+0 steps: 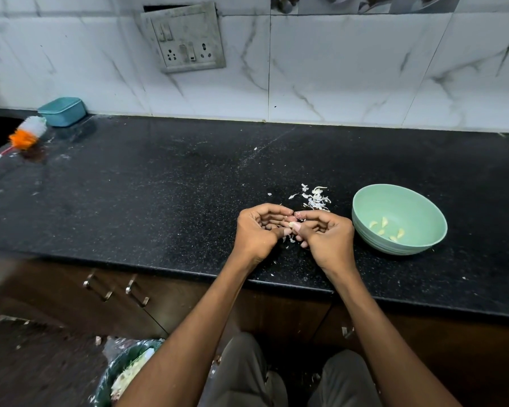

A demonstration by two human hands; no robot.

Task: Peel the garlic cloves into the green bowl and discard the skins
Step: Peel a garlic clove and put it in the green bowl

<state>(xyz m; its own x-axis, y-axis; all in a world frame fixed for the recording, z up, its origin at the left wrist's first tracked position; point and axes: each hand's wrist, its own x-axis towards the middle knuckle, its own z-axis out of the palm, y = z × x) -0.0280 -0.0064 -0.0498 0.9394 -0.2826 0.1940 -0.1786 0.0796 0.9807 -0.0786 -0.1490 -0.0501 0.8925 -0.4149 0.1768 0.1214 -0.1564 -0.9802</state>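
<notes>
Garlic clove (294, 225): pale, partly skinned, pinched between the fingertips of both hands, just above the black surface (159, 186) near its front edge. Left hand (259, 230) has its fingers curled round the clove's left end; right hand (325, 233) is curled likewise, thumb and forefinger working at the skin. Neither hand is open.

Loose skins (316, 198) lie in a small heap just beyond the hands, with a few flecks under them. Green bowl (365, 201) stands just right of the right hand and holds several peeled cloves (385, 229). Bin (121, 374) on the floor, lower left, already has scraps in it.

Risks, as judged: the clove is small and slick, so it may slip from the pinch and roll off the front edge. Skins are light; a hand sweeping toward the bowl could carry flakes in with the cloves. Skins on the surface are not yet discarded.
</notes>
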